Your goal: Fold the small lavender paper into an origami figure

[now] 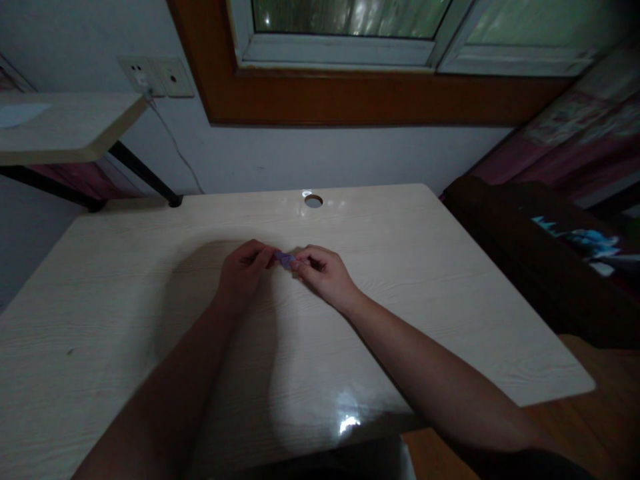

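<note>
A: What is held, and where?
B: A small, flat, purple piece point(285, 259), seemingly of folded paper, is held low over the pale wood-grain desk top point(450, 287), about midway across and rather towards the far side. Whether the desk is touched by it cannot be told. Its left end is pinched between thumb and fingertips of the left hand point(243, 270), its right end likewise by the right hand point(323, 272). Both hands are curled closed on it, the other fingers tucked in; neither is spread

A: Which way is it laid?
B: Its long axis is judged to run left to right, from one hand to the other, roughly level with the desk. Which end is its front cannot be told: much of it is hidden by fingertips, and the light is dim

A: How may it be expected to handle?
B: It is judged very light and thin, soft enough to be creased or torn if squeezed hard, and not slippery. It is best taken by its two ends, with fingertips only, as here; it would likely be buckled by a hold on the middle

A: What else is seen?
B: A round cable hole point(313, 200) is cut near the desk's far edge, apart from the hands. A white wall socket plate point(156, 77) is mounted far left above a pale shelf point(65, 123), and a brown-framed window point(350, 100) is set in the far wall
</note>
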`<state>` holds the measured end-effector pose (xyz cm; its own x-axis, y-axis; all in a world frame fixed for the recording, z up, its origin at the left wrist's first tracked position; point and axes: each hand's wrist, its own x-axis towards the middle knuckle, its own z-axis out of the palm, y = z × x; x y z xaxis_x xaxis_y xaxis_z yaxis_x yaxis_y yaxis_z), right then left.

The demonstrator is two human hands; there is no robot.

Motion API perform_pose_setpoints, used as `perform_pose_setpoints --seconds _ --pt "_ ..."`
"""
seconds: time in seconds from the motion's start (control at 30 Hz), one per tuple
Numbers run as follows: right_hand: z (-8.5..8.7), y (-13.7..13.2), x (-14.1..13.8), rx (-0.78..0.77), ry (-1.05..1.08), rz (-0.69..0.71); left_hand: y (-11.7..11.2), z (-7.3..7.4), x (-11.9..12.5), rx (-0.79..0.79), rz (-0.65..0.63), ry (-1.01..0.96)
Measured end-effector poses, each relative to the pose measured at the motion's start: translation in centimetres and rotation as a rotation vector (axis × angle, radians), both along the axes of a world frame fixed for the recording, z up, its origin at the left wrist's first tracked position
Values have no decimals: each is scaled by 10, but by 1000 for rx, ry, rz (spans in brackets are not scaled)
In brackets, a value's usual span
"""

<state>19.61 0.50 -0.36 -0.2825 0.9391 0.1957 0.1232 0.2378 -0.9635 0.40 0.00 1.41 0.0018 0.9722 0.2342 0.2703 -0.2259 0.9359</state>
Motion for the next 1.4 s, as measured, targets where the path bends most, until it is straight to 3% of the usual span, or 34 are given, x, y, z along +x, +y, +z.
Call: perform_pose_setpoints --seconds 0.23,0.53,0.87,1.2,1.4 --pt "-2 2 1 -25 9 3 2 -10 -2 -36 -85 -194" --pt "-3 2 1 -13 6 19 2 -7 2 -26 -194 -72" --pt "3 0 -1 158 -142 -39 3 -11 -2 -77 -118 45" --pt "-1 3 0 79 -134 -76 3 -6 -1 -206 -8 -70" --pt "-4 3 1 57 -90 -111 5 -6 -2 -204 35 -140"
